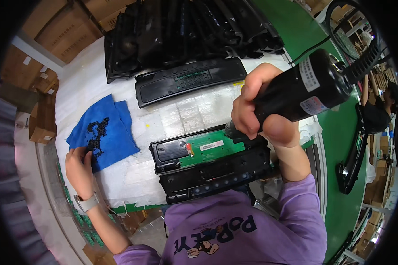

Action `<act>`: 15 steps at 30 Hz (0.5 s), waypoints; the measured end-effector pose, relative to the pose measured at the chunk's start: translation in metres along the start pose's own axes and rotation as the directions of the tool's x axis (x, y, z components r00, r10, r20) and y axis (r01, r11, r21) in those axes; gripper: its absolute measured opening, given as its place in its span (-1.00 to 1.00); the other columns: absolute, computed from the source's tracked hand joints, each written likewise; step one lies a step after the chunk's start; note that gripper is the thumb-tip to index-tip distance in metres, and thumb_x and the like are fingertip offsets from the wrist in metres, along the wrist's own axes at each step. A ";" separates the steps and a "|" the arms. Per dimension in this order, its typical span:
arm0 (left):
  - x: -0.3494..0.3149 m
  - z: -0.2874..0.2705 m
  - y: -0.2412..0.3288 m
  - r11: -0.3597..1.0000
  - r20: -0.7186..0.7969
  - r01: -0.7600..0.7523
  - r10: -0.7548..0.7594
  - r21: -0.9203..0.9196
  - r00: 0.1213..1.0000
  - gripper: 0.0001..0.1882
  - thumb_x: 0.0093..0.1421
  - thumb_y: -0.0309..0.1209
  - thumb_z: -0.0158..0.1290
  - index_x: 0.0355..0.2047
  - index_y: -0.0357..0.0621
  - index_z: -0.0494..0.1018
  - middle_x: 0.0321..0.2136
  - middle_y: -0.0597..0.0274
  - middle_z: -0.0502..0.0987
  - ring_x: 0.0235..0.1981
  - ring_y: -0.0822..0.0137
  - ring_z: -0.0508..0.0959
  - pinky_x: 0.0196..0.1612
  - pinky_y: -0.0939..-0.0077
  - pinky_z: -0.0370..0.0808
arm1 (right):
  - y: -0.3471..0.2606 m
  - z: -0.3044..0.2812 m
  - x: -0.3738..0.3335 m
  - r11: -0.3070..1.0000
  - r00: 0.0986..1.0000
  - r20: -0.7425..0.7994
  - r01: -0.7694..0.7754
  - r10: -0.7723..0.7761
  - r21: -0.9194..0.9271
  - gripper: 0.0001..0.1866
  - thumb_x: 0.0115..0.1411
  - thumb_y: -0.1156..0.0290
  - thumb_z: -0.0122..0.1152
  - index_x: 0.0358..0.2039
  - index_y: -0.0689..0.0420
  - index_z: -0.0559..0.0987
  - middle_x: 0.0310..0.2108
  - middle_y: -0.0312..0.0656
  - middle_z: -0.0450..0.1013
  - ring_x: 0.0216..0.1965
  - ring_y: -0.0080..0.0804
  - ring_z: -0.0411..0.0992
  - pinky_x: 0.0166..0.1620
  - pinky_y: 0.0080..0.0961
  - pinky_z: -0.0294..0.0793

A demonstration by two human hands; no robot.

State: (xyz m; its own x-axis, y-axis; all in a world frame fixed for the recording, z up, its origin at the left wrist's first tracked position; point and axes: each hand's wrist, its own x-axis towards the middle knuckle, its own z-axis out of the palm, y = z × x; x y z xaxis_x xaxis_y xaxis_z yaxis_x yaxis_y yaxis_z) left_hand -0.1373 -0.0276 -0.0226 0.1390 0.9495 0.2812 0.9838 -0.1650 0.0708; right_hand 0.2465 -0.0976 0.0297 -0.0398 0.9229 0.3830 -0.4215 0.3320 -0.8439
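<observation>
My right hand (261, 106) is wrapped around a black electric screwdriver (292, 90). Its nose points down over the right part of a green circuit board (225, 148), which lies in a long black plastic housing (170, 150); the tip's contact point is hidden. A small red and yellow part sits on the board. Over at the left, my left hand (79, 165) rests at the near edge of a blue cloth (119, 132), fingers bent together by a pile of small black screws (97, 130). Anything between those fingertips is too small to make out.
A second black panel (212, 176) lies against the housing on the near side. Farther back is another panel with a display window (192, 79), then a heap of black plastic parts (185, 31). The screwdriver's coiled cord (362, 62) rises at right; a person (380, 106) is beyond the green bench.
</observation>
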 end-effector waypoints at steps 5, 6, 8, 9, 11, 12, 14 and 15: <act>0.003 -0.003 0.008 1.000 -0.076 -0.004 0.005 0.015 0.997 -0.92 0.02 -0.51 0.05 -0.49 -0.28 0.42 -0.52 0.07 0.44 -0.43 0.09 0.44 -0.38 0.31 0.35 | 0.004 0.008 0.001 0.990 0.999 -0.053 -0.009 0.002 -0.141 -0.52 -0.11 0.19 0.36 -0.41 0.18 0.27 -0.75 -0.32 0.23 -0.75 -0.62 0.20 -0.69 -0.70 0.18; 0.005 -0.004 0.010 0.998 -0.143 -0.031 0.039 0.055 0.989 -0.93 0.02 -0.52 0.06 -0.48 -0.29 0.43 -0.52 0.07 0.45 -0.46 0.10 0.45 -0.40 0.33 0.35 | 0.004 0.010 0.001 0.990 0.999 -0.053 -0.010 0.002 -0.140 -0.52 -0.11 0.19 0.36 -0.41 0.18 0.27 -0.75 -0.32 0.23 -0.75 -0.62 0.20 -0.69 -0.70 0.18; 0.009 -0.004 0.012 0.999 -0.186 -0.022 0.015 -0.033 0.983 -0.93 0.04 -0.52 0.06 -0.47 -0.29 0.45 -0.53 0.07 0.45 -0.49 0.13 0.45 -0.42 0.37 0.35 | 0.004 0.014 0.001 0.983 0.998 -0.023 -0.060 0.057 -0.174 -0.58 -0.12 0.27 0.35 -0.45 0.17 0.26 -0.75 -0.31 0.23 -0.74 -0.62 0.20 -0.69 -0.70 0.18; 0.012 -0.004 0.014 0.992 -0.228 -0.015 -0.013 -0.122 0.974 -0.92 0.05 -0.51 0.05 -0.47 -0.29 0.46 -0.55 0.08 0.45 -0.53 0.16 0.45 -0.45 0.42 0.35 | 0.003 0.012 0.002 0.981 0.997 -0.007 -0.082 0.082 -0.176 -0.61 -0.13 0.33 0.32 -0.46 0.16 0.26 -0.74 -0.31 0.23 -0.74 -0.62 0.20 -0.68 -0.70 0.18; 0.019 -0.005 0.025 0.982 -0.240 -0.045 0.000 -0.183 0.971 -0.91 0.07 -0.50 0.05 -0.46 -0.29 0.47 -0.56 0.09 0.44 -0.56 0.19 0.44 -0.47 0.46 0.35 | 0.004 0.008 0.004 0.985 0.996 0.029 -0.083 0.088 -0.154 -0.62 -0.13 0.34 0.32 -0.47 0.16 0.26 -0.74 -0.31 0.23 -0.74 -0.61 0.20 -0.68 -0.70 0.18; 0.024 -0.005 0.033 0.966 -0.250 -0.078 0.015 -0.245 0.968 -0.90 0.08 -0.49 0.05 -0.45 -0.29 0.48 -0.57 0.09 0.44 -0.59 0.22 0.43 -0.49 0.49 0.34 | 0.004 0.006 0.004 0.987 0.994 0.060 -0.086 0.094 -0.134 -0.62 -0.14 0.35 0.33 -0.47 0.15 0.26 -0.74 -0.31 0.24 -0.74 -0.61 0.20 -0.68 -0.70 0.18; 0.030 -0.005 0.048 0.964 -0.223 -0.092 0.035 -0.250 0.974 -0.90 0.09 -0.49 0.04 -0.46 -0.29 0.48 -0.57 0.12 0.44 -0.59 0.29 0.43 -0.48 0.52 0.35 | 0.003 0.007 0.003 0.978 0.993 0.029 -0.109 0.116 -0.180 -0.64 -0.15 0.38 0.32 -0.48 0.16 0.27 -0.74 -0.30 0.25 -0.74 -0.61 0.20 -0.66 -0.70 0.20; 0.034 -0.004 0.057 0.918 -0.151 -0.078 0.020 -0.388 0.988 -0.90 0.11 -0.49 0.03 -0.46 -0.29 0.47 -0.57 0.16 0.46 -0.58 0.35 0.43 -0.47 0.56 0.36 | 0.004 0.004 0.002 0.961 0.990 0.103 -0.067 0.098 -0.269 -0.65 -0.16 0.40 0.31 -0.50 0.17 0.28 -0.73 -0.30 0.25 -0.73 -0.61 0.20 -0.65 -0.70 0.22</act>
State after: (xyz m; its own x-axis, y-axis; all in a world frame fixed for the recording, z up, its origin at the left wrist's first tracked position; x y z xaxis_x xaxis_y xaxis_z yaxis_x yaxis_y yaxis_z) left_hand -0.0770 -0.0063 -0.0049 0.1402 0.8948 0.4239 0.8486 -0.3292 0.4142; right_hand 0.2416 -0.0953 0.0285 -0.1743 0.9260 0.3349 -0.1587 0.3092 -0.9377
